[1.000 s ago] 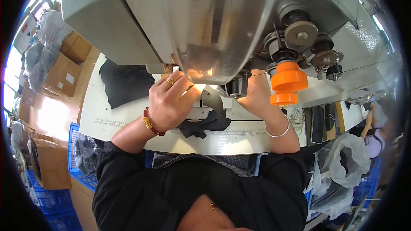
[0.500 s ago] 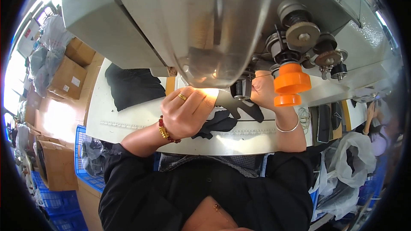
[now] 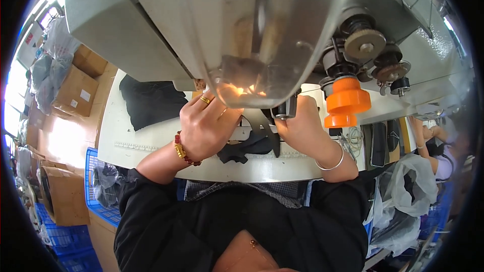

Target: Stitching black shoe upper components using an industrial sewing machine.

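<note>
A sewing machine [image 3: 166, 35] fills the upper view, its lamp glowing behind a clear shield. Under it a dark cut fabric piece [image 3: 263, 122] stretches between my hands, one narrow end hanging toward me. My left hand [image 3: 207, 127], wearing a ring and a red beaded bracelet, is bent closed at the piece's left edge; the shield covers its fingertips. On the other side my right hand [image 3: 301, 126] pinches the piece, thumb near its edge and the other fingers partly hidden. Another black fabric piece [image 3: 245, 147] lies loose on the white table just below.
Black fabric pieces [image 3: 151, 102] lie at the table's left. A printed ruler strip [image 3: 133, 146] runs along the table [image 3: 222, 172]. Orange knobs [image 3: 348, 102] hang near my right hand; scissors [image 3: 347, 143] lie beyond it. A blue crate [image 3: 103, 211] stands left; a person [image 3: 438, 156] sits far right.
My right hand has turned and come toward me, out from behind the machine parts. My left hand has shifted slightly left. The fabric piece has swung round, its end now pointing toward me.
</note>
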Motion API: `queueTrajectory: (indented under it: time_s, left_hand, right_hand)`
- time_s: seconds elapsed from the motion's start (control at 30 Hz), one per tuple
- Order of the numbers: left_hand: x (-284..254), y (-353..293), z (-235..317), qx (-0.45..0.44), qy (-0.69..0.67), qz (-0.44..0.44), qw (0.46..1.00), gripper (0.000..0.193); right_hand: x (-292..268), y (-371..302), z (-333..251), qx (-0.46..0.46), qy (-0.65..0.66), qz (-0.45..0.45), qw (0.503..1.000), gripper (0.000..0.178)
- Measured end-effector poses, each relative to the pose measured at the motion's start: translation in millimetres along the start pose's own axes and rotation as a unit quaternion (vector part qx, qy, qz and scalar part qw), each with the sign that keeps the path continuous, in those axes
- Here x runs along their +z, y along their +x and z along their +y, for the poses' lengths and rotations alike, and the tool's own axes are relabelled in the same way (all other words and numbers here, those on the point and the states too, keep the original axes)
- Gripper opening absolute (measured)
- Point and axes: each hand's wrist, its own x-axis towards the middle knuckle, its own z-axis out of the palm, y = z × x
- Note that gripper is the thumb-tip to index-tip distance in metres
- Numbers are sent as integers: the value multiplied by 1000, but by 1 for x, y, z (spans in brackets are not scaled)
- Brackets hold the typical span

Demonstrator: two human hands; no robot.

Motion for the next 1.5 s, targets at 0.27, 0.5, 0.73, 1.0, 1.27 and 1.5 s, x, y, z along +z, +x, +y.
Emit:
queueTrajectory:
  time_s: [0.27, 0.5, 0.73, 1.0, 1.27, 1.5]
  left_hand:
    - [-6, -3, -14, 14, 16, -42, 999, 23]
    - [-5, -2, -16, -34, -49, -3, 998, 30]
    - [-19, 0, -3, -11, -40, -89, 995, 27]
    - [-16, 0, 4, 61, 16, -67, 996, 27]
    - [-7, 0, -8, 31, 19, -39, 999, 25]
    - [-9, 2, -10, 12, 41, -46, 998, 22]
  right_hand:
    - [30, -3, -15, -94, -115, 121, 981, 34]
    - [19, -2, -18, -75, -64, 104, 990, 8]
    - [-1, -12, -26, -47, -18, 17, 999, 7]
    - [-2, -11, -23, -70, 0, 11, 997, 13]
    - [15, -8, -19, -92, 2, 53, 994, 51]
    - [29, -6, -7, -105, -12, 61, 993, 59]
